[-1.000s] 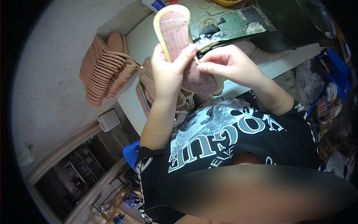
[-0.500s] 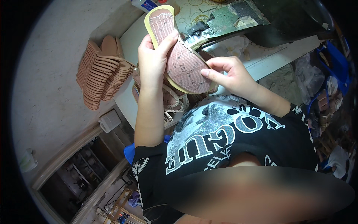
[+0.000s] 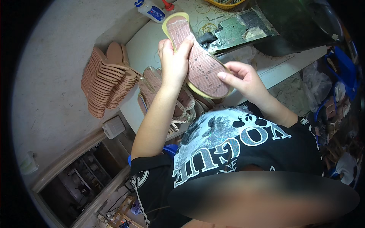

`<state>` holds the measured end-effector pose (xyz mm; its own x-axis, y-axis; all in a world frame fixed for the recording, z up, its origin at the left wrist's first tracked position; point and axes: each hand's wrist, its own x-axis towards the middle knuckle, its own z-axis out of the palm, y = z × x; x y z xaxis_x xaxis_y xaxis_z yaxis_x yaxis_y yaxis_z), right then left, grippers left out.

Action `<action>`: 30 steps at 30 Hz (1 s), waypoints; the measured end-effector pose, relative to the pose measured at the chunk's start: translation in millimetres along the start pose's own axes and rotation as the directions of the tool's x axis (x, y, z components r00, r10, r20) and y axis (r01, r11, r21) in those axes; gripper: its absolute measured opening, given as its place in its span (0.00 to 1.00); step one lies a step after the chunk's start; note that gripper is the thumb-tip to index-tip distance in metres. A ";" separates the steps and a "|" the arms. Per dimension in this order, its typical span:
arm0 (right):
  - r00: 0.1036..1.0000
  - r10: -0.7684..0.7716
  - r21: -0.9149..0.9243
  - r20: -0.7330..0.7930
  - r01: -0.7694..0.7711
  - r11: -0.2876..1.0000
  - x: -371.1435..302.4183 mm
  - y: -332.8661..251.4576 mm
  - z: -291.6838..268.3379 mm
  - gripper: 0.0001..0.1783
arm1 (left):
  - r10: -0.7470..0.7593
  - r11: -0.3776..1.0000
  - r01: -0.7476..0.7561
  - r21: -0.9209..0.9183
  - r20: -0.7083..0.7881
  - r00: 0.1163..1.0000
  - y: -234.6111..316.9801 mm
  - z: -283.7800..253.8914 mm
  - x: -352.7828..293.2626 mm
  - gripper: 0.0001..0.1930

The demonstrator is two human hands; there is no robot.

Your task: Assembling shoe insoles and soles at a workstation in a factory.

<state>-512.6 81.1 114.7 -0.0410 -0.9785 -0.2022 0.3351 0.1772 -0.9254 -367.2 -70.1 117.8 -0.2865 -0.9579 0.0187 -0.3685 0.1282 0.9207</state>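
Both hands hold one shoe insole (image 3: 207, 74), pinkish-brown with a printed grid, handwritten marks and a pale yellow rim. It slants from upper left to lower right above the table. My left hand (image 3: 175, 62) is closed around its narrow middle, thumb lying on the gridded face and fingers behind. At the wide lower end, my right hand (image 3: 245, 78) pinches the edge between thumb and fingers. Beneath my left forearm lies a heap of insoles or shoe uppers (image 3: 184, 100) with pale edges, partly hidden by the arm and the held insole.
A tall stack of tan soles (image 3: 108, 81) leans by the wall at left. Beyond the insole sits a dark green machine (image 3: 296, 28) with a worn plate (image 3: 243, 32). A white bottle (image 3: 151, 11), a red-capped bottle (image 3: 168, 5) and a yellow basket (image 3: 227, 3) stand at the table's far side.
The insole and both hands have shifted right and slightly down in the picture, and the whole view has moved a little. The grip of both hands stays the same.
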 end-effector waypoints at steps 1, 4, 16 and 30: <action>1.000 0.012 0.060 -0.003 -0.011 0.998 -0.8 -1.6 -0.3 0.10 | -0.001 0.999 0.001 -0.033 -0.002 1.000 -1.2 1.9 0.8 0.22; 0.997 0.052 0.123 0.064 -0.060 0.991 -0.4 2.7 0.1 0.12 | -0.022 0.999 0.022 -0.038 0.005 1.000 1.5 1.5 5.1 0.22; 0.975 0.213 0.356 0.062 -0.221 0.908 6.4 10.9 32.3 0.11 | -0.288 0.957 0.283 0.063 0.322 0.902 -7.8 -23.1 44.1 0.28; 0.986 0.155 0.331 -0.060 -0.127 0.935 31.3 -5.4 43.2 0.16 | 0.068 0.800 -0.544 0.251 0.864 0.499 39.5 -52.2 83.7 0.24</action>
<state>-475.1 44.9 127.3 -0.0446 -0.9311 -0.3621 0.6302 0.2551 -0.7334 -359.6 -158.5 176.1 -0.9321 -0.2469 -0.2651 -0.3612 0.6885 0.6289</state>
